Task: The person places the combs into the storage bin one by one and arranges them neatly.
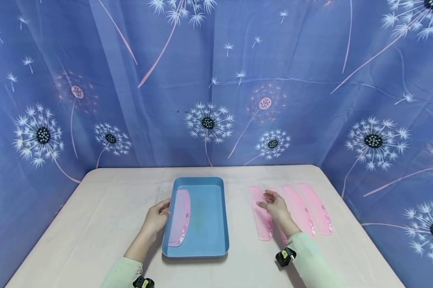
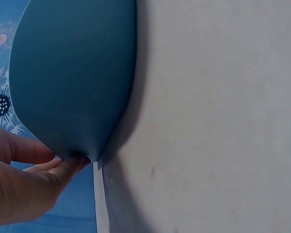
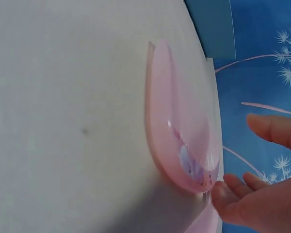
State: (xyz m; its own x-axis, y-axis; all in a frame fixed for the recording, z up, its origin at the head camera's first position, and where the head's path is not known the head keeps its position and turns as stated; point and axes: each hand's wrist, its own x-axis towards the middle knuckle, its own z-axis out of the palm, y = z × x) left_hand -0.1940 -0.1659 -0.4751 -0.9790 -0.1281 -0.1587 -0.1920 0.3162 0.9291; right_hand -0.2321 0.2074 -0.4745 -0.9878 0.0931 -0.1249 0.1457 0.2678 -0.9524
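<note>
A blue rectangular tray (image 1: pixel 209 224) lies on the table, with one pink comb (image 1: pixel 181 216) inside along its left wall. My left hand (image 1: pixel 156 218) holds the tray's left edge; in the left wrist view, thumb and fingers (image 2: pixel 65 170) pinch the rim of the tray (image 2: pixel 72 73). Right of the tray several pink combs lie in a slanting row, the leftmost comb (image 1: pixel 259 212) nearest it. Over that row hovers my right hand (image 1: pixel 276 208), thumb and fingers apart with nothing between them. It partly hides the second comb (image 1: pixel 284 238). The right wrist view shows a comb (image 3: pixel 160 97) close by the fingertips.
Two more combs, a third comb (image 1: pixel 297 206) and the rightmost comb (image 1: pixel 315 208), lie to the right of my right hand. A pale cloth covers the table (image 1: pixel 104 208). Blue dandelion-print curtains (image 1: pixel 151 112) stand behind it and at both sides.
</note>
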